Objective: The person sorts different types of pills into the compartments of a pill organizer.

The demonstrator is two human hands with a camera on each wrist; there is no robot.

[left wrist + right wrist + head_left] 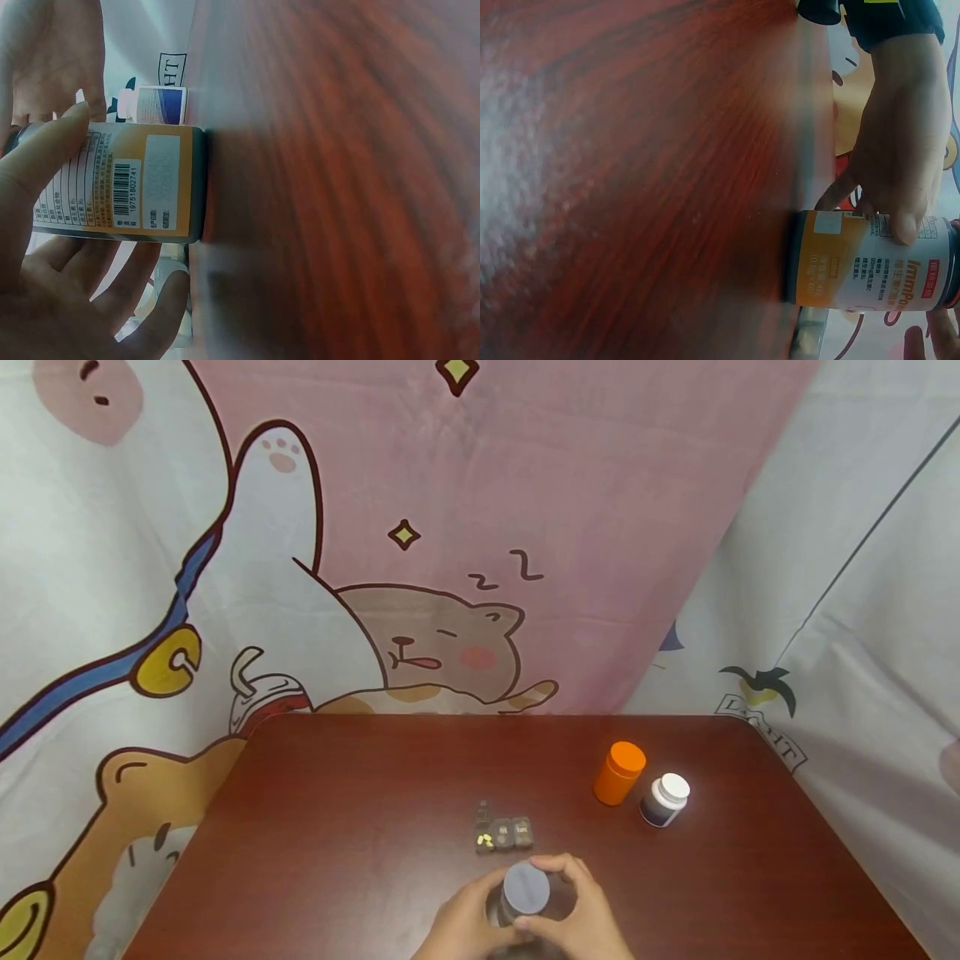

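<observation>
A dark pill bottle (172,180) with an orange and white label stands upright on the table, its grey lid (526,887) on top. My left hand (467,917) holds the bottle's body, thumb across the label. Around the lid curve the thumb and index finger of my right hand (576,906), pinching it from the right side. Just beyond the hands is a small dark pill organizer (513,833); one compartment has its flap up and shows several yellow pills (484,841).
An orange bottle (619,773) stands at the back right, with a white bottle (664,799) bearing a dark blue label beside it. The brown wooden table (337,827) ends at a cartoon-printed cloth (450,643) hanging behind.
</observation>
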